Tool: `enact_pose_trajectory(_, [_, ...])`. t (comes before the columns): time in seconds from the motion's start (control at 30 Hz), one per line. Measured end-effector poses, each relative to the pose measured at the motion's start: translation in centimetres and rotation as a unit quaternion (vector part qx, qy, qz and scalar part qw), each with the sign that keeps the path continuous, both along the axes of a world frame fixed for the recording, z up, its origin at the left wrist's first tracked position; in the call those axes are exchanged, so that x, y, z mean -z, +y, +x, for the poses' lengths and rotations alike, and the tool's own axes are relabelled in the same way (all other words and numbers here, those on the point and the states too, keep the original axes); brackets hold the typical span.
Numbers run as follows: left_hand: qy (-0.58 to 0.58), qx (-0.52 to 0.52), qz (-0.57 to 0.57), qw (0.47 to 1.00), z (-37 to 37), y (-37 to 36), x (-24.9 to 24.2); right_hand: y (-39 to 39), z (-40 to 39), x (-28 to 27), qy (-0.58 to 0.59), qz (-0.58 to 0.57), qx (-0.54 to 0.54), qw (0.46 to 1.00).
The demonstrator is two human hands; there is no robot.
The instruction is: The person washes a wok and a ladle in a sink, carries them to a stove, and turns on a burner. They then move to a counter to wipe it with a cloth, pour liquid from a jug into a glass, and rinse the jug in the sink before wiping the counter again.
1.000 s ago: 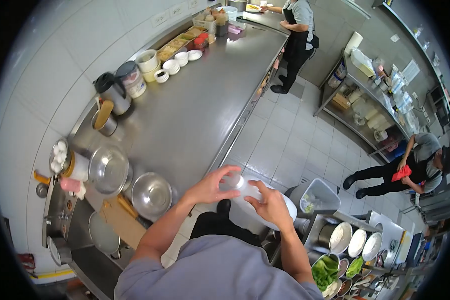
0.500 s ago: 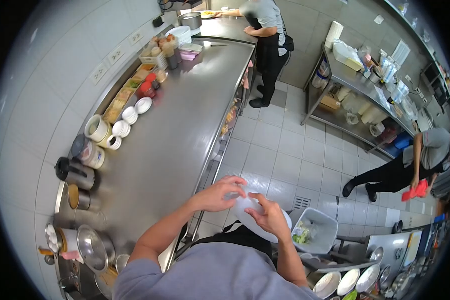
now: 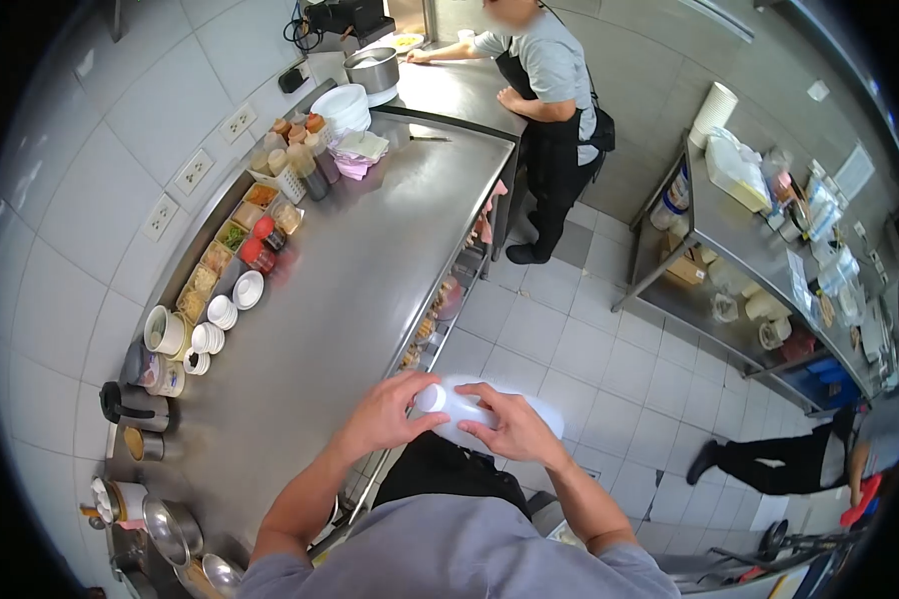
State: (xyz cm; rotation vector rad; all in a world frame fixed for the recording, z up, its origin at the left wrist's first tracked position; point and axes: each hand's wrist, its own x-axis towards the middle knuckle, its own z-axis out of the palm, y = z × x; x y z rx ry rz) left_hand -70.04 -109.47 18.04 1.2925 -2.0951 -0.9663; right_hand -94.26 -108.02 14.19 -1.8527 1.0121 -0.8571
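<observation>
A whitish, translucent plastic bottle [image 3: 457, 407] lies tilted in front of my body, its round white cap [image 3: 432, 398] pointing left. My left hand [image 3: 382, 413] has its thumb and fingers closed around the cap. Gripping the bottle near its neck is my right hand [image 3: 514, 427], with the thumb below and the fingers above. Part of the bottle's body is hidden behind that hand. Both hands are just off the right edge of the steel counter [image 3: 330, 329], over the floor.
Along the wall stand food trays [image 3: 215, 255], squeeze bottles [image 3: 300, 160], small white bowls [image 3: 249, 290] and metal bowls [image 3: 173, 529]. One co-worker [image 3: 554, 120] stands at the counter's far end. Another person [image 3: 789, 464] is at the right, beyond a steel shelf table [image 3: 729, 250].
My left hand has closed around the cap, and the bottle has turned so the cap shows at left. My view has shifted, and the bin with greens has mostly left it.
</observation>
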Motion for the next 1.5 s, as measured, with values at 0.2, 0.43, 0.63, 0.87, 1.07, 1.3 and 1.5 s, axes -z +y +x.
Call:
enact_pose_trajectory(0.2, [0.057,0.001,0.030,0.998,0.7,-8.9,3.3,-11.3,-0.9,1.9,-0.019,0.046,-0.119,0.992])
enact_pose_trajectory(0.43, [0.167,-0.049,-0.023,0.984,1.7,-22.7,3.3,-22.7,-2.4,0.8,0.103,0.032,-0.018,0.994])
enact_pose_trajectory(0.63, [0.168,-0.168,-0.062,0.969,5.0,-30.2,3.2,-33.0,-1.5,1.0,0.001,-0.011,0.104,0.994])
enact_pose_trajectory(0.87, [0.070,-0.358,-0.055,0.929,11.1,-28.8,7.3,-47.7,3.2,-5.2,-0.234,-0.021,0.098,0.967])
enact_pose_trajectory(1.07, [-0.017,-0.531,-0.012,0.847,12.0,-24.9,8.1,-63.1,8.2,-4.9,-0.271,-0.086,0.209,0.936])
enact_pose_trajectory(1.3, [-0.089,-0.662,0.046,0.742,8.5,-21.1,9.6,-82.8,13.4,-9.2,-0.390,-0.172,0.250,0.869])
enact_pose_trajectory(1.5, [-0.161,-0.707,0.123,0.678,4.2,-18.9,10.3,-105.9,19.6,-2.4,-0.363,-0.208,0.301,0.857])
